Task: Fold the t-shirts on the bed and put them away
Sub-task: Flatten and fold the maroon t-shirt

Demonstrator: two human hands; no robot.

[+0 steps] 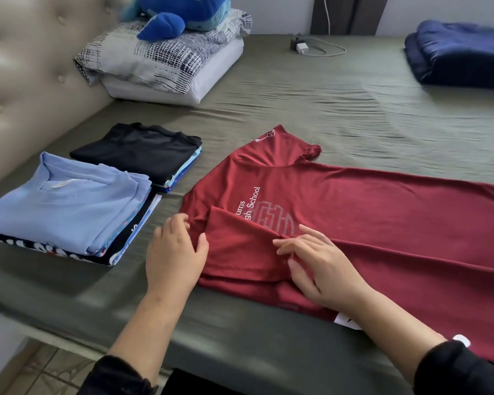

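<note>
Red shirt [368, 218]: spread on bed [325, 109], right of folded stacks [69, 206].
Left hand [174, 252]: grip pinches shirt's collar edge.
Right hand [317, 263]: grip pinches folded sleeve.

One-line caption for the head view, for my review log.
Both hands, left and right, fold a sleeve of a red t-shirt on the bed, beside two stacks of folded shirts.
</note>
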